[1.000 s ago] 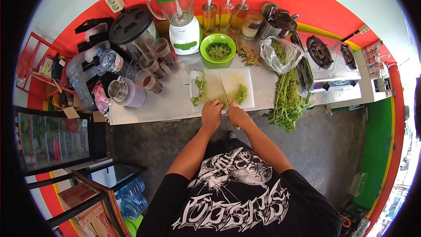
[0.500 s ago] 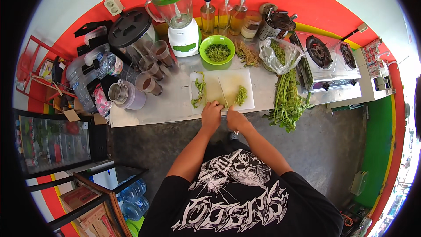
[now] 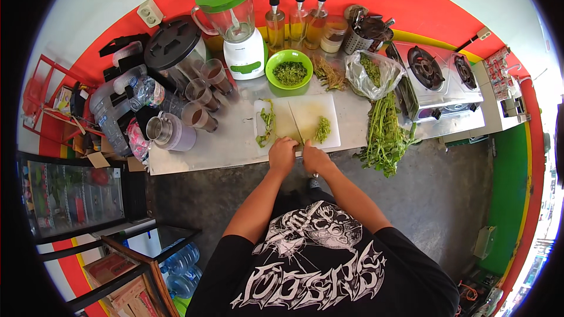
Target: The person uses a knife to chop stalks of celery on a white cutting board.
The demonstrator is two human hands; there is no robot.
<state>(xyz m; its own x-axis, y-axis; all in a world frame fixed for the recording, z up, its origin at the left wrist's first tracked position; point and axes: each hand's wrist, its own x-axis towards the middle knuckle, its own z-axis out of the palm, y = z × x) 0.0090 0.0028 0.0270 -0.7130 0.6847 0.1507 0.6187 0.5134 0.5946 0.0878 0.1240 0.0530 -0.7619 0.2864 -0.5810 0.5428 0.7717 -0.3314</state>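
Note:
A white cutting board [image 3: 329, 103] lies at the counter's front edge. My right hand [image 3: 315, 156] is closed around the handle of a knife [image 3: 296, 122], whose long thin blade points away across the board. Just left of the knife, my left hand [image 3: 283, 152] is curled with its fingers pressed together at the board's near edge; what they hold is hidden. To the right of the blade sits a small heap of chopped greens [image 3: 322, 130]. Limp green stalks [image 3: 266, 122] lie along the board's left side.
Behind the board stand a green bowl [image 3: 289, 84] of chopped greens and a blender [image 3: 241, 47]. A bundle of leafy stalks [image 3: 385, 141] hangs over the counter's edge, near a gas stove [image 3: 432, 97]. Cups [image 3: 200, 117] and a metal-topped flask [image 3: 171, 132] stand left.
The whole view has shifted slightly. Both hands and the knife stay at nearly the same place on the board, with the blade tilted a little more to the left.

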